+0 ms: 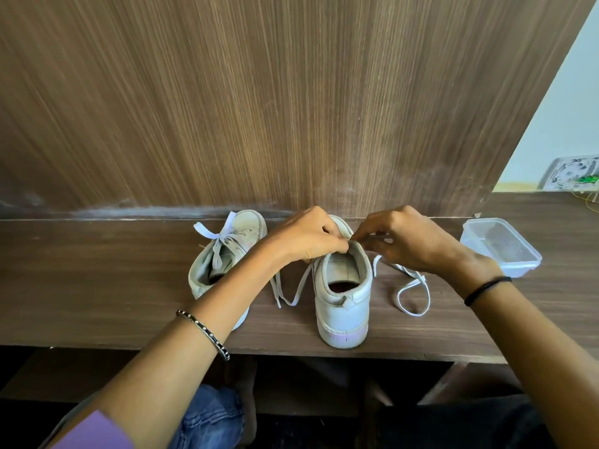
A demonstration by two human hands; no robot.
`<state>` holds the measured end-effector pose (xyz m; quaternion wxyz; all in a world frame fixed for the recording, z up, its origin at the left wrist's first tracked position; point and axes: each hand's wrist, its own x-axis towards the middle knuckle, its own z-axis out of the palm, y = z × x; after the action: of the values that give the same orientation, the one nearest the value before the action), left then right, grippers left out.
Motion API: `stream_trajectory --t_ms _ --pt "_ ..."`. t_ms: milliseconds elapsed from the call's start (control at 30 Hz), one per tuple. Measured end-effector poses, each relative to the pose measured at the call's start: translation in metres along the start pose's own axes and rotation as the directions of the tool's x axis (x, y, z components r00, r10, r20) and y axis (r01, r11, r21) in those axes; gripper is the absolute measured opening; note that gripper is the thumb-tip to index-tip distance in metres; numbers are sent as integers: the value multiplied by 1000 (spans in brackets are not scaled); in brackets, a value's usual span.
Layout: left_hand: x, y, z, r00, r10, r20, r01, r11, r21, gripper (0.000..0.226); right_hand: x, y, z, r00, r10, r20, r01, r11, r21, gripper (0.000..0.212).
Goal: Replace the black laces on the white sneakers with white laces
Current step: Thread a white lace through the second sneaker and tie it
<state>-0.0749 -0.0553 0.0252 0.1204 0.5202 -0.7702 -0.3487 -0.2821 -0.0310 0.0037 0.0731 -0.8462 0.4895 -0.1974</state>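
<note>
At the centre of the frame, the left hand [308, 236] is closed with curled fingers on the top of the sneaker [343, 303], apparently to steady it. Just beside it, the right hand [410, 243] is pinched on the white lace [413, 296]; which eyelet is being fed is hidden. The lace's loose ends are left trailing on the wooden shelf [97, 280] on both sides of the shoe, so slack is kept for threading. Left of centre, the second sneaker [227, 251] is seen already tied with a white bow. A clear plastic box [500, 251] is set at the right. No black laces are seen.
</note>
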Motion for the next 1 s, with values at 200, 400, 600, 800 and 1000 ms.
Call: stream_trajectory --t_ms 200,400,600,800,1000 --pt "-3 3 2 997 -76 10 76 995 -66 40 -3 -11 -2 989 129 70 -142 963 230 9" --pt "2 11 16 978 -191 -79 168 957 -238 37 9 -36 13 819 487 302 -561 570 601 23" --pt "1 -2 3 969 -199 -144 174 970 -173 22 9 -36 -1 776 491 395 -630 576 521 26" --pt "-8 -14 -8 991 -125 -41 118 983 -142 20 3 -31 -9 807 488 333 -584 576 571 28" --pt "-10 -16 -15 987 -149 53 156 968 -197 19 2 -31 -12 804 484 346 -574 477 666 25"
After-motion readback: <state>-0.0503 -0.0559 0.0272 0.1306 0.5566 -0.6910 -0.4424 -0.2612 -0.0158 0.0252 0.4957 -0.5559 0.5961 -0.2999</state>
